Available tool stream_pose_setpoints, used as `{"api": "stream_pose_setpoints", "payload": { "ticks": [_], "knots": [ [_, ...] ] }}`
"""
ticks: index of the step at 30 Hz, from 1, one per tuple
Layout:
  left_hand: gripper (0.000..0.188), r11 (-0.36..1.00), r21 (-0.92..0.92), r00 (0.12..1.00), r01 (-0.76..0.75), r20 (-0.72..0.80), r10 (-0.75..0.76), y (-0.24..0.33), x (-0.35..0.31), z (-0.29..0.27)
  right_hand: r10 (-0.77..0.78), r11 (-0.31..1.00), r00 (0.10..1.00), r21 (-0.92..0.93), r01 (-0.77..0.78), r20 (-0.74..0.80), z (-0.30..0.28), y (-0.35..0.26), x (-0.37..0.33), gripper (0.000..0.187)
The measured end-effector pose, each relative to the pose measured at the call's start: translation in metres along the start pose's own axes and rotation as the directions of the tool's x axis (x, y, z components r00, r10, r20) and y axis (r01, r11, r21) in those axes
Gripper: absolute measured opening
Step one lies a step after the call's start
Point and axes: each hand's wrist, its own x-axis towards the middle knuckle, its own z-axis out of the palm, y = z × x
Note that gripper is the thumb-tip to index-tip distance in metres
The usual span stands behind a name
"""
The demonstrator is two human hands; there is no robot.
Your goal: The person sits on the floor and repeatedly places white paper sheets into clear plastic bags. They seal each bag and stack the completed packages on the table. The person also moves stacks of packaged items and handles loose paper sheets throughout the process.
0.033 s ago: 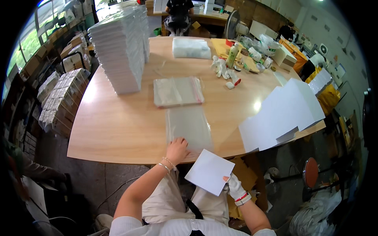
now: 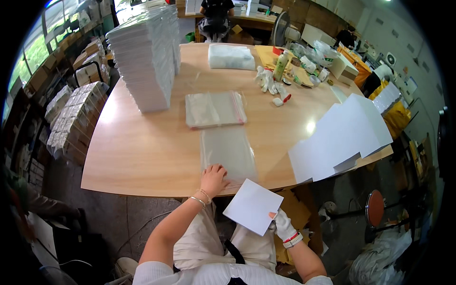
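Note:
A clear plastic bag [image 2: 228, 149] lies flat at the table's near edge. My bare left hand [image 2: 214, 179], with bracelets at the wrist, rests at its near left end; its curled fingers and thumb hold the bag's edge. In my right hand [image 2: 283, 225], which wears a white glove with bare fingertips, is a square white paper block [image 2: 252, 207]. I hold it by its lower right corner above my lap, thumb on top, the other fingers hidden underneath. Just beyond the bag lies a stack of clear bags [image 2: 216, 110] with a reddish strip.
Tall plastic-wrapped stacks of white sheets [image 2: 142, 66] stand at the far left. Fanned white paper blocks [image 2: 344, 137] cover the right side. Farther back are a folded white bundle [image 2: 231, 57], white gloves [image 2: 267, 80], a green bottle [image 2: 280, 65] and an electric fan [image 2: 281, 31].

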Motion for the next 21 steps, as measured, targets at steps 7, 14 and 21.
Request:
{"api": "stream_pose_setpoints", "payload": {
  "ticks": [7,14,21],
  "knots": [
    [0.016,0.979,-0.113,0.978,0.171,0.142,-0.154,-0.020,0.009,0.003,0.013,1.000,0.999,0.015,-0.014,0.030,0.012,-0.016,-0.007,0.040],
    [0.019,0.981,0.004,0.970,0.193,0.147,-0.192,-0.006,0.019,0.000,0.011,1.000,0.999,0.022,-0.012,0.049,0.027,-0.026,-0.001,0.044],
    [0.022,0.974,0.070,0.975,-0.217,0.065,0.212,-0.014,0.008,-0.002,0.086,0.993,0.996,0.090,-0.083,-0.032,0.046,-0.036,0.016,0.034]
  ]
}}
